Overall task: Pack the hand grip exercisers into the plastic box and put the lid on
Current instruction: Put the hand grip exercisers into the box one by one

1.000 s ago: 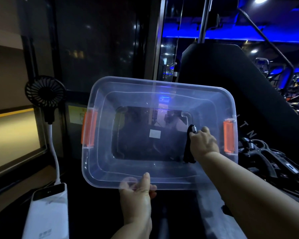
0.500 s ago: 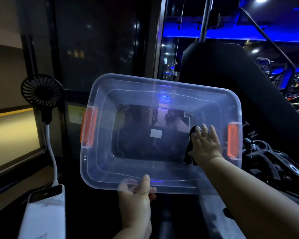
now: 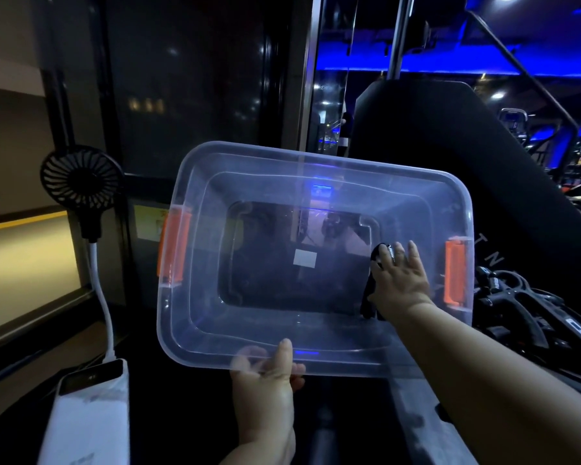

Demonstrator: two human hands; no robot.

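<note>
A clear plastic box [image 3: 195, 330] with orange latches [image 3: 173, 250] is held up and tilted toward me. My left hand [image 3: 265, 391] grips its near rim, thumb inside. My right hand [image 3: 399, 283] reaches into the box at its right end, fingers spread and resting on a black hand grip exerciser [image 3: 369, 297] that lies against the bottom right corner. Several more black exercisers [image 3: 517, 297] lie in a pile to the right, outside the box. No lid is in view.
A small black fan [image 3: 81, 177] on a white stalk stands at the left, plugged into a white power bank [image 3: 91, 414]. A dark padded machine [image 3: 450, 146] rises behind the box. The surface below is dark.
My right hand was closed around the exerciser; its fingers have opened and spread. The box has shifted slightly right and tilted a bit more.
</note>
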